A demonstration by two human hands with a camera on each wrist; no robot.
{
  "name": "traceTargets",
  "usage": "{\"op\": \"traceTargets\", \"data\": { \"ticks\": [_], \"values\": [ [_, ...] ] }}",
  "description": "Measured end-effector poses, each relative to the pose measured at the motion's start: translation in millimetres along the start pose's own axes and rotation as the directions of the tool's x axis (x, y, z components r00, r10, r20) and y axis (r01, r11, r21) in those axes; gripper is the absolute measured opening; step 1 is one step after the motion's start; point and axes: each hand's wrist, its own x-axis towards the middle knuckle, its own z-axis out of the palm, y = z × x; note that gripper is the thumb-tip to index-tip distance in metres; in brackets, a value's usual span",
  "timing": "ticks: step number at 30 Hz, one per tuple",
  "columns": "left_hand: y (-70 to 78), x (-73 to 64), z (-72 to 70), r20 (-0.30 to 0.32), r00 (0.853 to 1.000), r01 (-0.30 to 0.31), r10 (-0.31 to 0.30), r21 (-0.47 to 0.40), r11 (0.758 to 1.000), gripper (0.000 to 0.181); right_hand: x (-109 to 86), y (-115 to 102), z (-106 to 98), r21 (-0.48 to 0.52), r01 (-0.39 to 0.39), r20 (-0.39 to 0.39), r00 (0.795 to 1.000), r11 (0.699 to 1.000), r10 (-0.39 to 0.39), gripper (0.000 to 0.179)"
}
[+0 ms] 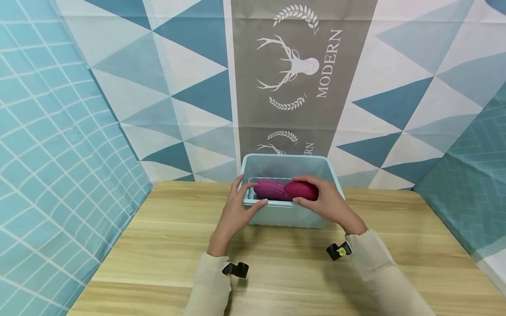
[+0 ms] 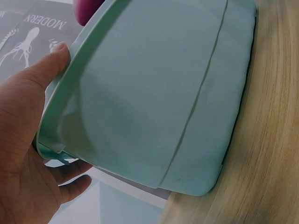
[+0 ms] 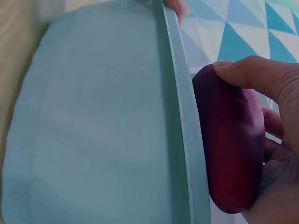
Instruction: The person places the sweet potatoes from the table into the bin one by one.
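A pale blue-green plastic bin [image 1: 286, 215] stands at the back of the table. Inside lies a purple ribbed oblong thing [image 1: 269, 189], its kind unclear. To its right is a smooth dark red-purple sweet potato [image 3: 231, 140]. My right hand [image 1: 332, 204] holds this sweet potato at the front rim, thumb on the near side and fingers beyond. At the bin's front left corner my left hand [image 1: 232, 210] spreads its fingers. Its thumb touches the front rim, and one finger reaches inside near the ribbed thing. Some left fingers [image 2: 74, 186] show past the corner, in the left wrist view.
The bin stands on a wood-grain table [image 1: 166, 254], close to a patterned backdrop [image 1: 189, 87] with triangles and a deer print. Blue tiled sheeting [image 1: 59, 145] rises along the left, and green sheeting [image 1: 474, 188] along the right.
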Motion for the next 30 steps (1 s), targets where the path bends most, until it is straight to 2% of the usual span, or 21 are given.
{"op": "traceTargets", "data": {
  "ticks": [9,17,24,30],
  "values": [
    [0.2,-0.7,1.7,-0.006,1.000,-0.008,0.008,0.007,1.000,0.063,18.0,15.9,-0.4,-0.014,-0.055,0.010,0.998,0.998,0.055,0.049],
    [0.0,-3.3,3.9,0.003,1.000,-0.001,0.001,-0.001,1.000,0.062,20.9,30.2,-3.0,-0.012,-0.137,0.013,0.990,0.991,0.137,0.051],
    [0.9,-4.0,3.4,0.011,1.000,-0.006,0.006,0.000,1.000,0.062,19.3,35.7,-0.8,-0.022,-0.126,0.012,0.992,0.992,0.127,0.045],
    [-1.4,-0.5,0.5,0.009,1.000,0.002,-0.002,-0.007,1.000,0.063,18.2,32.1,-1.9,-0.034,-0.120,-0.010,0.993,0.992,0.119,0.040]
  ]
}}
